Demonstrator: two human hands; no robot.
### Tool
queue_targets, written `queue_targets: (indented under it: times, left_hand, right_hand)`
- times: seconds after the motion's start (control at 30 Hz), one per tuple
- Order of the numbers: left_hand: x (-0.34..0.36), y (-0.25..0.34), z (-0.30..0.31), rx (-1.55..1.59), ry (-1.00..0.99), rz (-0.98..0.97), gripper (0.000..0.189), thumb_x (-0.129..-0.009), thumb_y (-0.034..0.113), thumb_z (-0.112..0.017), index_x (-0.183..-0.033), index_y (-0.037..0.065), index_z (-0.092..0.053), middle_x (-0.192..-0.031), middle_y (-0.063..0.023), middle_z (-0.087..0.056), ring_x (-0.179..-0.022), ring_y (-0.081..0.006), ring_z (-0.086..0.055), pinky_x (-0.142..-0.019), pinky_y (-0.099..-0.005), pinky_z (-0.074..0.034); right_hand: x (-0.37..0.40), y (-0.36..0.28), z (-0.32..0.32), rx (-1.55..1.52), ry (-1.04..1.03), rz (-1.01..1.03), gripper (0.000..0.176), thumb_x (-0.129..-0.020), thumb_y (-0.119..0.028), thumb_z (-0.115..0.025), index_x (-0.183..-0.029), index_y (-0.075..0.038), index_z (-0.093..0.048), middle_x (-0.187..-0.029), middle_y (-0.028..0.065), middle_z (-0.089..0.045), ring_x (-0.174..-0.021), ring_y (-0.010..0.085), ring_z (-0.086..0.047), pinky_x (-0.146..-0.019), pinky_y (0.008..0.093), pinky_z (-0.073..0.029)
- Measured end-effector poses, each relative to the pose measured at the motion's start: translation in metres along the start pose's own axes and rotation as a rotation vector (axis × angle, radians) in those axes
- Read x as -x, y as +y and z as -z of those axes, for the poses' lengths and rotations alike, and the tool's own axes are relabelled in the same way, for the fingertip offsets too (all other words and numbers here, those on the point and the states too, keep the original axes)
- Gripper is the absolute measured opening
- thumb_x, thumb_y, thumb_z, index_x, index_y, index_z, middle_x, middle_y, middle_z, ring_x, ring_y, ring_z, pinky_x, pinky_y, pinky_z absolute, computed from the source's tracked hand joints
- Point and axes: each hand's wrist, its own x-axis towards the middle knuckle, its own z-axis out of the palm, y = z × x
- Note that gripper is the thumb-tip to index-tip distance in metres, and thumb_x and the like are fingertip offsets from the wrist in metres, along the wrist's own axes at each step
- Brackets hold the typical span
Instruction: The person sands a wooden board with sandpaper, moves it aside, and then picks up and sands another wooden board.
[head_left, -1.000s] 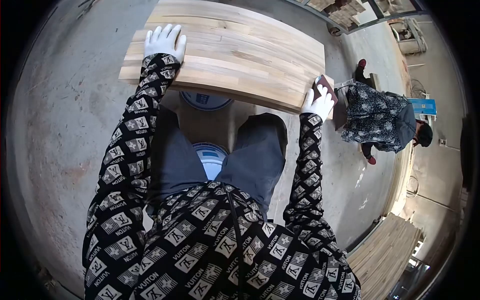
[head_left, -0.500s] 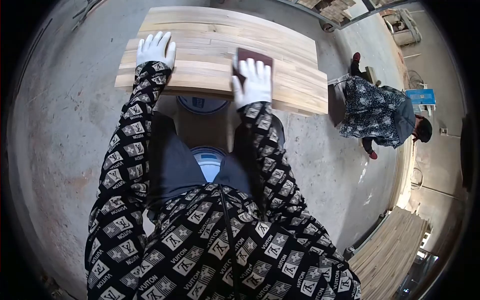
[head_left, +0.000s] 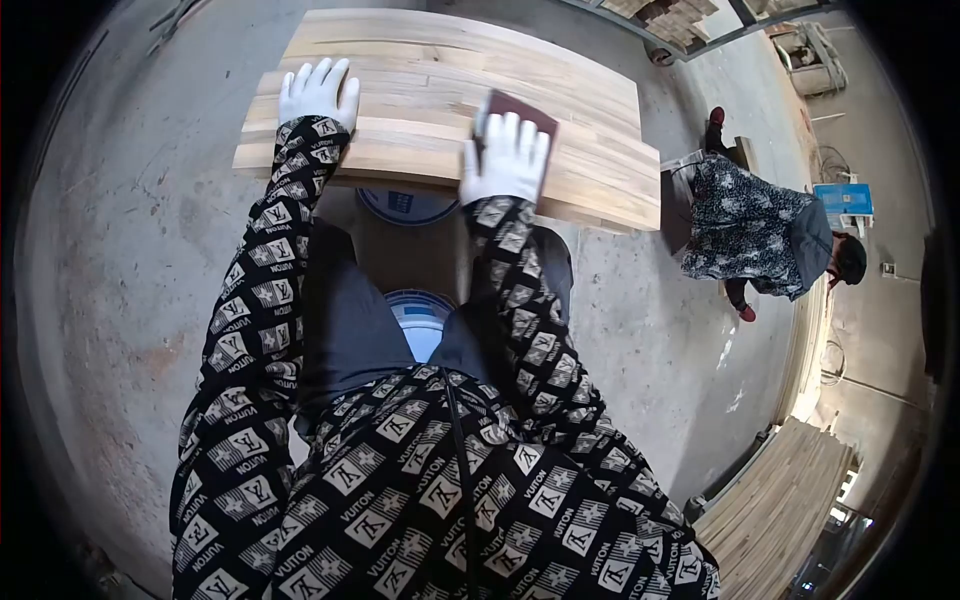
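A pale wooden board (head_left: 590, 140) made of glued strips lies flat in front of me, resting on blue-and-white buckets (head_left: 405, 205). My left hand (head_left: 318, 92), in a white glove, lies flat with fingers spread on the board's near left corner. My right hand (head_left: 507, 157), also gloved, presses a dark reddish-brown sanding pad (head_left: 520, 109) against the board near the middle of its front edge. Only the pad's far edge shows beyond the fingers.
A second bucket (head_left: 420, 315) stands between my knees. To the right, another person (head_left: 760, 230) in a patterned top crouches on the concrete floor (head_left: 110, 230). Stacked wooden boards (head_left: 780, 510) lie at the lower right, and more timber at the top right.
My right hand moved the sanding pad from the board's right corner leftward to the middle of the front edge, then shifted slightly. My left hand stayed on the left corner.
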Motion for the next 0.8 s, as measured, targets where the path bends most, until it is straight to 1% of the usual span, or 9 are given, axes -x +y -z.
queue_targets:
  times: [0.07, 0.17, 0.3, 0.4, 0.5, 0.6, 0.7, 0.73, 0.8]
  left_hand:
    - [0.001, -0.001, 0.000, 0.000, 0.001, -0.018, 0.041, -0.096, 0.039, -0.053, -0.131, 0.018, -0.061, -0.135, -0.0100, -0.059, -0.128, -0.0310, -0.050, -0.113, -0.0471, -0.033]
    - [0.000, 0.000, 0.000, 0.020, -0.004, -0.020, 0.041, -0.096, 0.038, -0.054, -0.131, 0.018, -0.061, -0.135, -0.0097, -0.059, -0.129, -0.0315, -0.049, -0.113, -0.0473, -0.032]
    - [0.001, -0.001, 0.000, 0.019, 0.002, -0.016, 0.040, -0.096, 0.037, -0.054, -0.130, 0.017, -0.061, -0.134, -0.0095, -0.060, -0.128, -0.0308, -0.050, -0.112, -0.0475, -0.033]
    - [0.002, -0.001, -0.002, 0.020, 0.014, -0.014, 0.040, -0.096, 0.037, -0.054, -0.129, 0.017, -0.061, -0.133, -0.0093, -0.060, -0.127, -0.0300, -0.051, -0.113, -0.0474, -0.032]
    - [0.001, -0.003, -0.001, 0.016, 0.012, -0.014, 0.040, -0.096, 0.037, -0.053, -0.129, 0.017, -0.062, -0.132, -0.0090, -0.061, -0.126, -0.0294, -0.051, -0.113, -0.0471, -0.032]
    - [0.000, 0.000, 0.001, -0.013, -0.010, 0.005, 0.040, -0.097, 0.038, -0.053, -0.129, 0.017, -0.061, -0.132, -0.0092, -0.061, -0.127, -0.0291, -0.051, -0.113, -0.0471, -0.032]
    - [-0.001, -0.001, 0.001, -0.009, -0.026, 0.001, 0.041, -0.097, 0.039, -0.052, -0.130, 0.017, -0.061, -0.133, -0.0090, -0.060, -0.128, -0.0295, -0.050, -0.113, -0.0471, -0.032]
    - [-0.001, -0.001, 0.002, -0.011, -0.048, 0.008, 0.042, -0.097, 0.040, -0.052, -0.131, 0.018, -0.060, -0.135, -0.0089, -0.059, -0.129, -0.0299, -0.050, -0.114, -0.0469, -0.031]
    - [0.001, -0.004, -0.005, -0.014, -0.042, -0.005, 0.042, -0.097, 0.040, -0.052, -0.132, 0.019, -0.060, -0.136, -0.0090, -0.059, -0.130, -0.0301, -0.049, -0.114, -0.0469, -0.031]
  right_hand:
    - [0.002, -0.033, -0.005, -0.096, -0.028, 0.118, 0.056, -0.090, -0.037, -0.061, -0.130, 0.002, -0.055, -0.137, 0.0251, -0.051, -0.131, 0.0454, -0.042, -0.116, 0.0581, -0.023]
    - [0.002, -0.017, 0.002, -0.159, -0.050, 0.184, 0.053, -0.091, -0.037, -0.059, -0.131, -0.002, -0.056, -0.136, 0.0225, -0.053, -0.131, 0.0432, -0.044, -0.117, 0.0557, -0.022]
    - [0.006, 0.075, 0.028, 0.045, -0.113, 0.036, 0.051, -0.091, -0.033, -0.058, -0.133, -0.004, -0.052, -0.134, 0.0209, -0.051, -0.127, 0.0401, -0.043, -0.114, 0.0545, -0.024]
    - [0.015, 0.169, 0.046, 0.163, -0.029, -0.004, 0.042, -0.087, -0.026, -0.063, -0.123, -0.005, -0.056, -0.119, 0.0177, -0.057, -0.108, 0.0386, -0.051, -0.094, 0.0522, -0.037]
    - [0.018, 0.194, 0.052, 0.351, 0.001, -0.168, 0.044, -0.091, -0.030, -0.058, -0.126, -0.005, -0.058, -0.126, 0.0187, -0.057, -0.111, 0.0375, -0.051, -0.098, 0.0504, -0.037]
    - [0.001, 0.143, 0.049, 0.424, -0.181, -0.348, 0.049, -0.090, -0.036, -0.059, -0.128, -0.005, -0.057, -0.128, 0.0186, -0.056, -0.112, 0.0361, -0.051, -0.098, 0.0498, -0.036]
    - [-0.004, 0.056, 0.012, 0.094, -0.074, -0.121, 0.055, -0.089, -0.037, -0.061, -0.130, 0.000, -0.053, -0.134, 0.0223, -0.052, -0.129, 0.0427, -0.042, -0.114, 0.0572, -0.024]
    - [-0.002, 0.025, -0.001, 0.050, 0.027, -0.001, 0.056, -0.089, -0.037, -0.061, -0.130, 0.001, -0.053, -0.134, 0.0232, -0.051, -0.129, 0.0434, -0.042, -0.114, 0.0583, -0.025]
    - [0.000, -0.029, -0.004, -0.071, -0.037, 0.122, 0.057, -0.088, -0.038, -0.062, -0.130, 0.000, -0.053, -0.135, 0.0233, -0.051, -0.130, 0.0436, -0.042, -0.116, 0.0585, -0.022]
